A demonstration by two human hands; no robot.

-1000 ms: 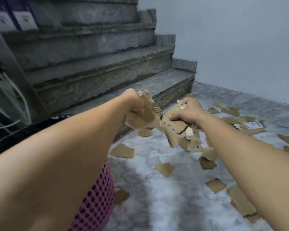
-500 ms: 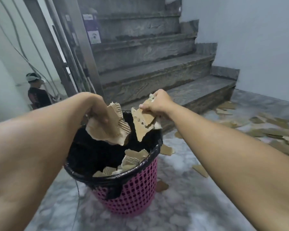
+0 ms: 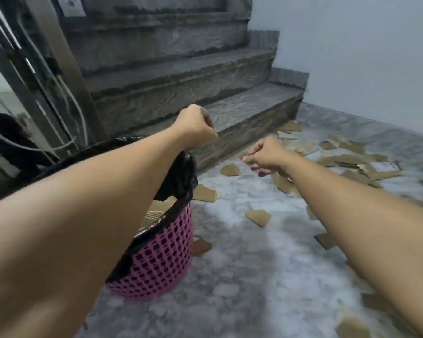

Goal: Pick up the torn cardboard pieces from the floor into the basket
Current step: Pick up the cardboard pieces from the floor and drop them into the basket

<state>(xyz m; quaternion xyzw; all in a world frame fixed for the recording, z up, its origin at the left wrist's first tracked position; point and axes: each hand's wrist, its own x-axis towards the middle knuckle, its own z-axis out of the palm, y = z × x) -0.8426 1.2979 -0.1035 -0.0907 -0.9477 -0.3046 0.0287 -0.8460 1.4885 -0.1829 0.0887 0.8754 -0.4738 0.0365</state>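
Note:
The pink mesh basket (image 3: 167,254) with a black bag liner (image 3: 182,172) stands on the floor at the lower left, partly behind my left forearm. Torn cardboard pieces (image 3: 156,211) lie inside it. My left hand (image 3: 196,128) is above the basket's far rim, curled into a fist and holding nothing. My right hand (image 3: 266,154) hovers right of the basket over the floor, fingers loosely curled and empty. Loose cardboard scraps lie on the marble floor: one (image 3: 230,170) near the step, one (image 3: 258,217) mid-floor, and a larger heap (image 3: 352,161) at the right.
Grey stone stairs (image 3: 205,103) rise behind the basket. A metal frame with cables (image 3: 59,76) stands at the left, and a pale wall (image 3: 352,57) closes the right. More scraps lie beside the basket (image 3: 200,246) and along the lower right floor (image 3: 352,325).
Both hands held cardboard pieces over the basket half a second ago; now both are empty and have swung right, away from the basket. The view has turned right toward the scattered scraps.

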